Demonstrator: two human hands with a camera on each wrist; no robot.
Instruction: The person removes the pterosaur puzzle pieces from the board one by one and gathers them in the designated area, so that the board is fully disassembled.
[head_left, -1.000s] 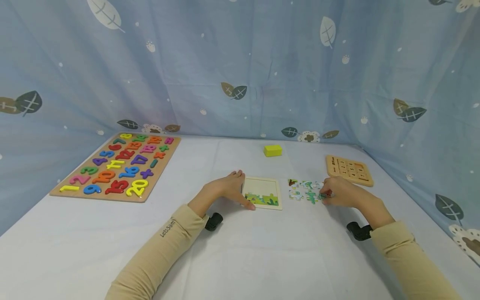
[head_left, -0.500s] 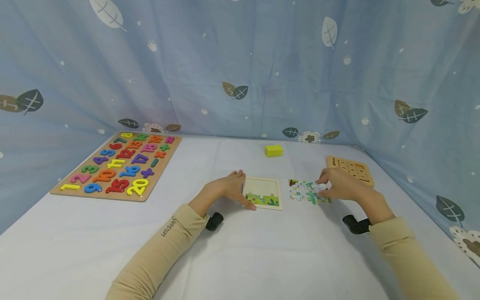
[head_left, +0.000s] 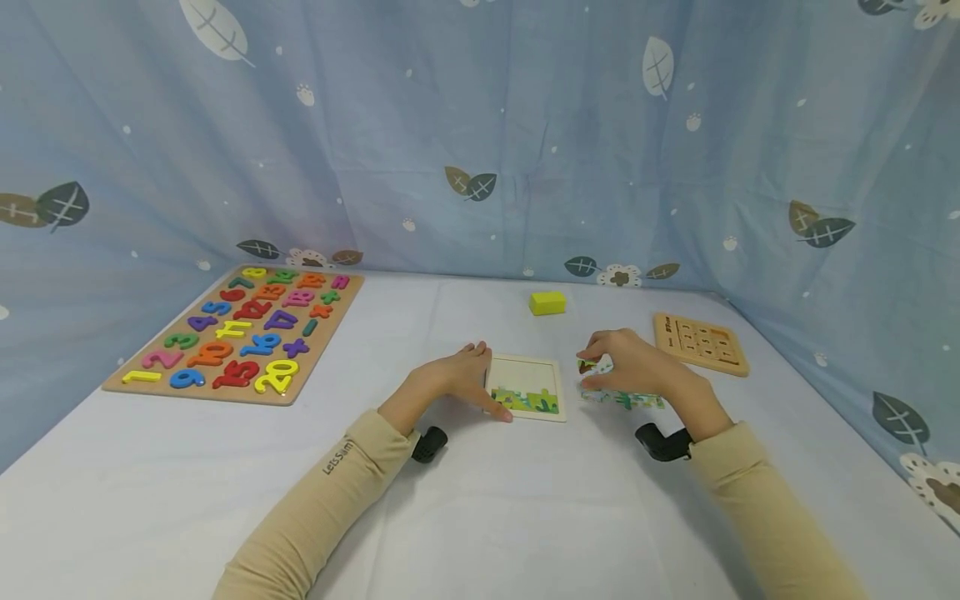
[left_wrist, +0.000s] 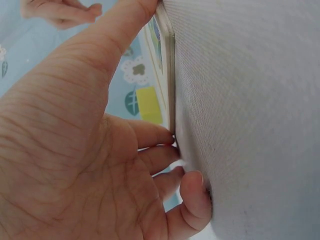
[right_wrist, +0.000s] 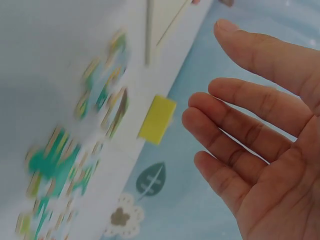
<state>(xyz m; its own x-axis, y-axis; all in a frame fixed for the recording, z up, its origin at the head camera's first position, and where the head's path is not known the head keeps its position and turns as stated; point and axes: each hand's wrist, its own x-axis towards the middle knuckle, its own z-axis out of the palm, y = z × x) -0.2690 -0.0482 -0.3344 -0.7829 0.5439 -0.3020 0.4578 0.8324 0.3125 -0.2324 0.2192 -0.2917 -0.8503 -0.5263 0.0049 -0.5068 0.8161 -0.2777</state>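
My left hand holds the left side of a small square jigsaw tray, its thumb at the near edge and fingertips at the far left corner. The left wrist view shows the thumb and fingertips against the pale tray edge. Joined green pieces fill the tray's near part; its far part is bare. To the right, my right hand hovers over loose jigsaw pieces, partly covering them. In the right wrist view, nothing sits between that hand's thumb and its fingers; the pieces below are blurred.
A wooden board of coloured numbers lies at the left. A yellow block stands behind the tray. Beyond the right hand lies a wooden number board. A blue patterned curtain hangs behind the white-covered table.
My right hand has let go of a piece at the right of the loose group, risen, and moved left over the group. The left hand has stayed on the tray.
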